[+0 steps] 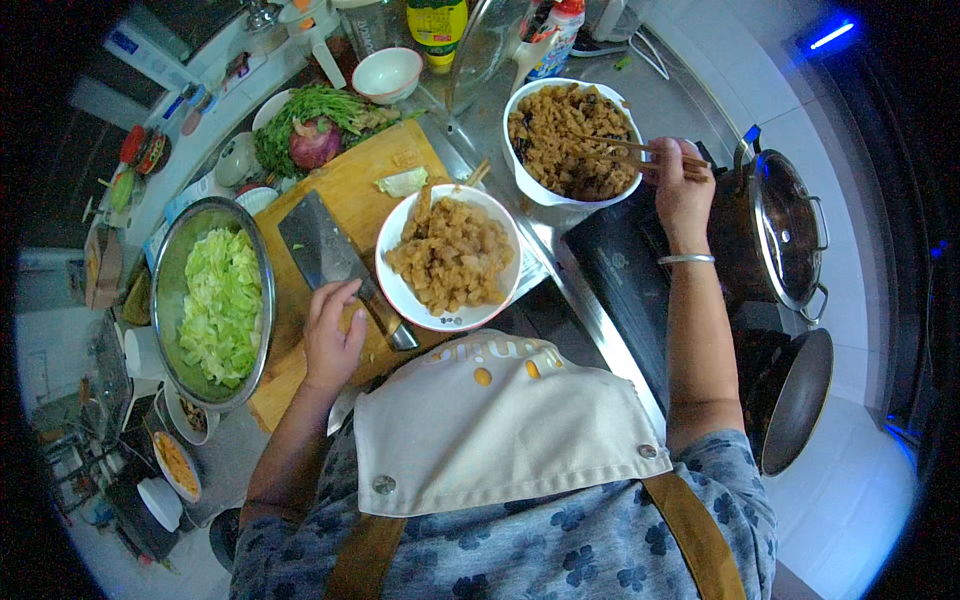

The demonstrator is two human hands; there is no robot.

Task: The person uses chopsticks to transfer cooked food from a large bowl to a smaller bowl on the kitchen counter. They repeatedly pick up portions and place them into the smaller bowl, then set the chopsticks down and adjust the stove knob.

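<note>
My right hand grips a pair of wooden chopsticks. Their tips reach over a white bowl full of brown chopped food. My left hand holds nothing, its fingers apart beside the handle of a cleaver; I cannot tell whether they touch it. The cleaver lies flat on a wooden cutting board. Right of it, a white bowl with a thin red rim contains similar brown chunks. Left of the board, a steel bowl holds cut green leaves.
A red onion and leafy herbs crowd the board's far end. At right are a lidded pot and a frying pan. Bottles, including a yellow one, and a small bowl stand at the back.
</note>
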